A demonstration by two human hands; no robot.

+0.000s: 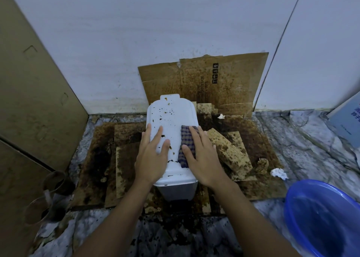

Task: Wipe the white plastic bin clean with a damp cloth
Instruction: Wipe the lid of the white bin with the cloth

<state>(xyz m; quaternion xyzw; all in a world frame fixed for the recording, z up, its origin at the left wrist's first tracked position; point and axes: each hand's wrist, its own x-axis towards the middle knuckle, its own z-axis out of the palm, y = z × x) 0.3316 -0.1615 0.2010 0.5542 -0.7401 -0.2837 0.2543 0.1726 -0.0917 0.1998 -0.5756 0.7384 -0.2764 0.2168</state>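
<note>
We have the white plastic bin [171, 120] directly ahead of us on the stained cardboard [243, 159] that covers the floor, in the corner where two white walls meet. Its lid runs lengthwise away from us, near end at our wrists, far end towards the wall. Both hands rest on that lid. Our left hand [153, 155] lies flat, fingers spread, holding nothing, steadying the left half. Our right hand [202, 159] is also flat, palm pressing the checked cloth [187, 145] against the right half of the lid; it pins the cloth rather than clutching it. The brown spots lie mostly beyond our fingertips and between the hands, so we judge the stroke has to travel forward along the long axis, and the right hand, already on the cloth, is the one to make it. Counting: one bin, one cloth, two hands, one blue basin [323, 219] to our right, two crumpled white tissues [278, 173] on the right, and two dark cups [56, 182] to our left.
</note>
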